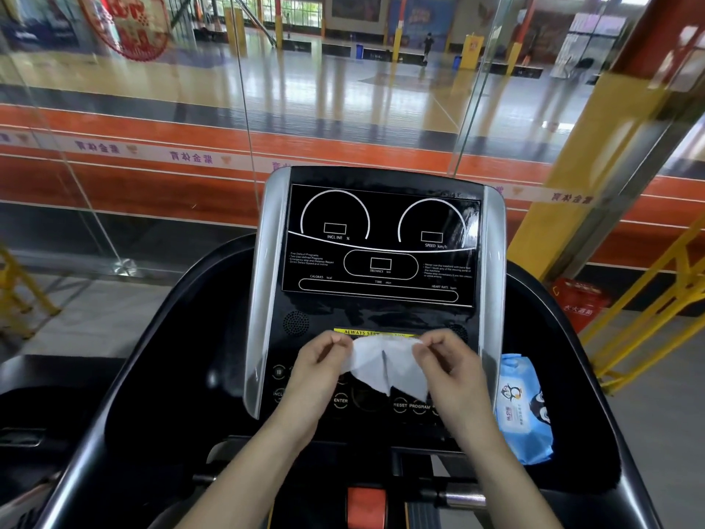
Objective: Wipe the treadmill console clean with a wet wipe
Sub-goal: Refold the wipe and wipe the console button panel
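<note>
Treadmill console [381, 242]: one, upright, glossy black display panel with silver side trims; rigid, smooth, likely slick once damp; streaks visible near right edge of display. Button rows below partly hidden behind hands.

Wipe packet [522, 406]: one, blue, soft-sided, lodged at right side of console, just beside silver trim.

Hands: two. Left hand [316, 370] and right hand [448, 366] both raised in front of button area, fingers curled, each pinching a top corner of wipe.

Wet wipe [385, 370]: one, white, stretched between both hands, lower part drooping with centre crease, in front of console, contact with it not determinable. Judged light, limp, moist, prone to tearing or bunching; best bunched or folded into a pad under flat fingers, not held by corners, before pressing on display.

Wiping judged not yet begun on lower panel.
</note>
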Demonstrator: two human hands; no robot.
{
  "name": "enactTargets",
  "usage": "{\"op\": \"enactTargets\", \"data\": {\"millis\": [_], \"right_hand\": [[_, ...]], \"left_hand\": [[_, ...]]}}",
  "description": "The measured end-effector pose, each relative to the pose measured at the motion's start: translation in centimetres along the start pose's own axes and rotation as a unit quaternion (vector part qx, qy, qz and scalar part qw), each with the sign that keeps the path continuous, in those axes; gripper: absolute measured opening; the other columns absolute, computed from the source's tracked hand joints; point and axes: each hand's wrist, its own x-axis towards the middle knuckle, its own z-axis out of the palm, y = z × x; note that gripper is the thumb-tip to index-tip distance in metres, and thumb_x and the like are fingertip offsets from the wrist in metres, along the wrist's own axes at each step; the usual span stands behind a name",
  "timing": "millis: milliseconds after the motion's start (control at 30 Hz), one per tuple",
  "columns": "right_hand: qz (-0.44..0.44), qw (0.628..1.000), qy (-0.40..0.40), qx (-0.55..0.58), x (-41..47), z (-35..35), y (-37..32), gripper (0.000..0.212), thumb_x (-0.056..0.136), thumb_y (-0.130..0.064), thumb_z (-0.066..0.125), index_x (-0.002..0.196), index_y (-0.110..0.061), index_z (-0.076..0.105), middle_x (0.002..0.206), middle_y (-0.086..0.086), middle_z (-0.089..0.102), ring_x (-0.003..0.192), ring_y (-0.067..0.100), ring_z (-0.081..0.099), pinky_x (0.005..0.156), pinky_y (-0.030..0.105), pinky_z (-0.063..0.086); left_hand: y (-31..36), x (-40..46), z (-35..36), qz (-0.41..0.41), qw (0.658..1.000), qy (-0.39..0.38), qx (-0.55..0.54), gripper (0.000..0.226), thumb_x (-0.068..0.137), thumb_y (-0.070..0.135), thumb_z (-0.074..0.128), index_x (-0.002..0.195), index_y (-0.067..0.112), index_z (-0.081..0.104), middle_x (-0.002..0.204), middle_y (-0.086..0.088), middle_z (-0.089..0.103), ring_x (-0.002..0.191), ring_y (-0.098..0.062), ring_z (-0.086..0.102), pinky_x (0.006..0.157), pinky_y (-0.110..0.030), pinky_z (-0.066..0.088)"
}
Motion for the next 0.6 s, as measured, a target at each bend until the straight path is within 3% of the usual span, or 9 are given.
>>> {"op": "enactTargets", "data": {"millis": [67,167,267,333,433,533,600], "right_hand": [[0.005,0.999,-0.018,0.031,0.6,-0.8,-0.5,0.031,0.1,-0.003,0.066,0.08,-0.026,0.064,0.075,-0.013,0.064,0.074,0.004,0.057,0.072,0.023,0.042],[0.011,0.997,-0.047,0.06,1.1,-1.3,-1.5,0.028,0.101,-0.004,0.065,0.082,-0.024,0.066,0.078,-0.013,0.064,0.077,0.005,0.056,0.076,0.029,0.04],[0.017,0.994,-0.085,0.064,1.3,-1.4,-2.8,0.02,0.101,-0.011,0.068,0.086,-0.024,0.07,0.082,-0.01,0.071,0.079,0.005,0.063,0.075,0.022,0.045],[0.02,0.993,-0.1,0.067,1.4,-1.4,-3.1,0.017,0.1,-0.012,0.071,0.088,-0.024,0.072,0.085,-0.007,0.075,0.08,0.005,0.067,0.073,0.018,0.049],[0.045,0.994,-0.063,0.08,1.7,-1.3,-3.2,0.013,0.093,-0.015,0.079,0.098,-0.025,0.073,0.084,-0.005,0.078,0.079,0.009,0.07,0.071,0.025,0.054],[0.1,0.99,-0.018,0.1,2.0,-1.0,-2.7,0.036,0.083,-0.025,0.09,0.113,-0.026,0.068,0.086,-0.005,0.08,0.082,0.008,0.074,0.074,0.026,0.058],[0.147,0.978,-0.015,0.15,2.0,-0.7,-1.5,0.062,0.07,-0.038,0.099,0.12,-0.03,0.064,0.102,0.002,0.08,0.098,0.019,0.076,0.084,0.036,0.06]], "left_hand": [[0.3,0.1,-0.3,0.015,1.0,-0.003,-0.002,0.029,0.101,0.009,0.051,0.075,0.018,0.059,0.079,0.012,0.065,0.075,-0.003,0.055,0.073,-0.022,0.043],[0.4,0.2,-0.3,0.028,0.998,-0.041,-0.044,0.017,0.091,0.02,0.055,0.075,0.018,0.059,0.078,0.004,0.052,0.077,-0.014,0.045,0.069,-0.03,0.034],[0.6,0.1,-0.4,0.005,0.986,-0.09,-0.143,0.015,0.09,0.028,0.066,0.093,0.014,0.069,0.091,-0.003,0.062,0.083,-0.016,0.055,0.07,-0.026,0.044],[0.8,0.1,-0.5,0.006,0.987,-0.113,-0.11,0.026,0.09,0.036,0.076,0.106,0.016,0.073,0.094,-0.008,0.065,0.084,-0.017,0.059,0.071,-0.027,0.047],[1.1,0.2,-0.3,0.023,0.994,-0.104,-0.04,0.025,0.084,0.029,0.082,0.108,0.023,0.077,0.086,-0.008,0.074,0.081,-0.013,0.066,0.079,-0.025,0.051],[1.1,0.1,0.0,0.032,0.994,-0.102,-0.039,0.024,0.091,0.011,0.077,0.114,0.018,0.073,0.086,-0.008,0.077,0.084,-0.012,0.069,0.087,-0.027,0.05],[1.1,0.2,0.3,0.036,0.994,-0.088,-0.047,0.019,0.094,0.005,0.072,0.11,0.016,0.072,0.09,-0.007,0.077,0.086,-0.012,0.069,0.084,-0.024,0.053]]}}
